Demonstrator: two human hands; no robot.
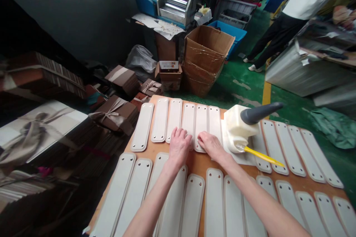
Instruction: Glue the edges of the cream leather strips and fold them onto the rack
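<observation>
My left hand lies over the lower ends of the strips in the back row, its fingers bent and close together. Beside it, my right hand is curled, thumb and fingertips together, over a pale strip. Whatever is between the fingers of either hand is hidden. Another pale strip with rounded corners and metal-ringed holes runs up between the hands. Just right of my right hand stands a cream plastic glue bottle with a dark grey nozzle. A yellow-handled tool sticks out from the white container at its base.
More strips lie in two rows across the brown board. Ribbon-tied boxes are stacked at left. Behind the board stand a cardboard carton and a blue roller machine. A person stands at upper right.
</observation>
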